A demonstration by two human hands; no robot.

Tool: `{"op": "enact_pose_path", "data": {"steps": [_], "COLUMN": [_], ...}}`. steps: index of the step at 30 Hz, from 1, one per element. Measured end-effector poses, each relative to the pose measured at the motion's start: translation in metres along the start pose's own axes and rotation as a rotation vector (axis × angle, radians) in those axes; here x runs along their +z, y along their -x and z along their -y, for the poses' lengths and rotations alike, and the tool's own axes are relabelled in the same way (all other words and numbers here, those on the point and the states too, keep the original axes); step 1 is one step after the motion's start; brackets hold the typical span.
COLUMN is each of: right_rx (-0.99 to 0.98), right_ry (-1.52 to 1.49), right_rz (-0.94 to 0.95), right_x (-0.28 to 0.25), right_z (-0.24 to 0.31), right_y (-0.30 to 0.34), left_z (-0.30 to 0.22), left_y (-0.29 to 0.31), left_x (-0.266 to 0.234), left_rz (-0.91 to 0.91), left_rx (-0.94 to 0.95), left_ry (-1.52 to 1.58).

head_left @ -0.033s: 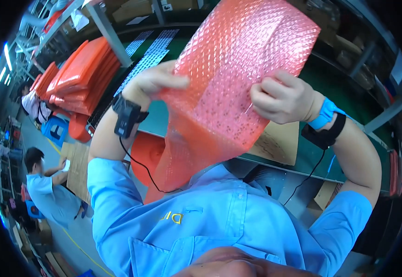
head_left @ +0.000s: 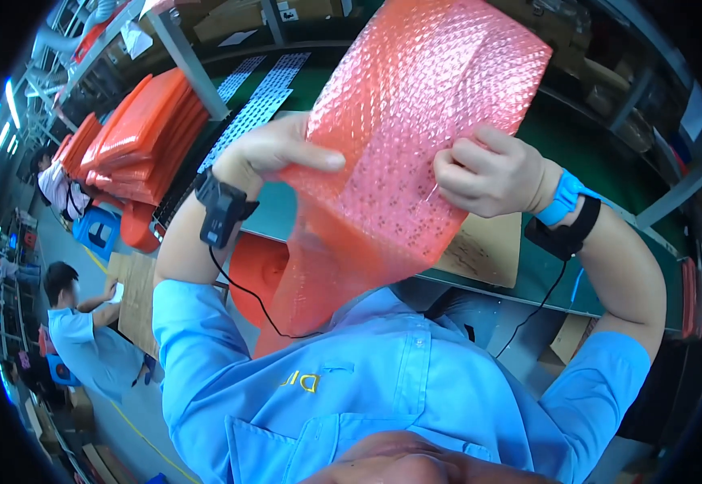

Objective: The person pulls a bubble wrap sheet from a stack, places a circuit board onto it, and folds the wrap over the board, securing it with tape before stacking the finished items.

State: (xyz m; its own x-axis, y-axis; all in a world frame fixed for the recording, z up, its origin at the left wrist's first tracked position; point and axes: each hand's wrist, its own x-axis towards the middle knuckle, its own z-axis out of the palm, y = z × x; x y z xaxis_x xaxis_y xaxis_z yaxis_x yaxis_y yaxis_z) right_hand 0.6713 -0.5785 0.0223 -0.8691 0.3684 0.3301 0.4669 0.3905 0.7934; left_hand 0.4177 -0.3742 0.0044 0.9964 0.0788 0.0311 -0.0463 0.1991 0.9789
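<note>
A large sheet or bag of red, glossy bubble wrap [head_left: 415, 105] is held up at a tilt above the table. Its lower part hangs in a loose fold toward my chest. On its left edge my left hand [head_left: 278, 152] grips it, thumb lying across the front and the other fingers hidden behind. My right hand [head_left: 492, 173] is closed, with curled fingers pinching the wrap near its right edge. Dark speckles show through the wrap's pinkish middle; I cannot tell whether anything lies inside.
Flat red bubble-wrap packs [head_left: 145, 133] are piled at the left. Sheets of pale labels [head_left: 258, 109] lie on the green table [head_left: 557, 262], with brown cardboard [head_left: 488, 254] at its near edge. A metal post [head_left: 185, 60] rises behind. A co-worker [head_left: 85, 331] sits at the left.
The wrap's upper right corner has shifted slightly left and down. My left thumb has slid a little to the right over the wrap. Both hands still hold it.
</note>
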Motion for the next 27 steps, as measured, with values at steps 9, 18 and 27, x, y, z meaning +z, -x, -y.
{"op": "enact_pose_path", "data": {"steps": [9,18,27], "right_rx": [0.009,0.064,0.47], "right_ry": [-0.109,-0.259,-0.018], "right_rz": [-0.008,0.421,0.46], "right_x": [0.016,0.011,0.001], "right_z": [0.012,0.007,-0.021], "right_y": [0.012,-0.002,-0.073], "left_z": [0.018,0.026,-0.005], "left_y": [-0.007,0.0,0.024], "left_x": [0.035,0.042,0.062], "left_rz": [-0.193,-0.355,-0.385], "left_rx": [-0.171,0.076,0.174], "left_ry": [-0.058,-0.538,-1.81]}}
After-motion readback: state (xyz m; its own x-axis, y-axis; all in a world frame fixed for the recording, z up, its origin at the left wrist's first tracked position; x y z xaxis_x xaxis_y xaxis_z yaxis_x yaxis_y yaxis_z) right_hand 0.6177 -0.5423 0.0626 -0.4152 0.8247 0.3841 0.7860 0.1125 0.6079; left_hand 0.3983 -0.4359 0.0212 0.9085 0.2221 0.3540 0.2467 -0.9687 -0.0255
